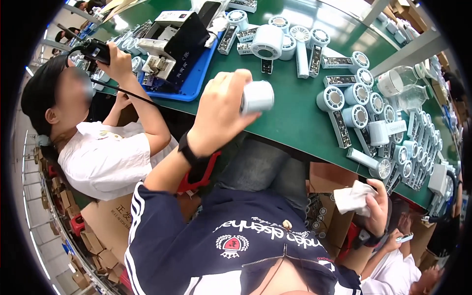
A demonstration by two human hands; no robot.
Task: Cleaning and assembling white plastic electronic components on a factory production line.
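Observation:
My left hand [219, 110], with a black band on its wrist, is raised over the table's near edge. Its fingers are closed around a light-blue handheld fan [259, 97], whose round head sticks out to the right, slightly blurred. Any handle is hidden by the palm. Off to the right, beyond the table's front edge, my right hand [378, 209] pinches a crumpled white cloth [353, 198]. Several similar fans [268, 42] stand and lie on the green table [282, 115] ahead, some with circuit boards showing in their handles.
More fans [356, 116] crowd the table's right side, near clear plastic bottles [410, 96]. A blue tray [194, 88] with a black box stands at left. There, a co-worker [113, 157] holds a black device [96, 50]. Another person [396, 268] sits at lower right. Cardboard boxes [105, 223] lie behind.

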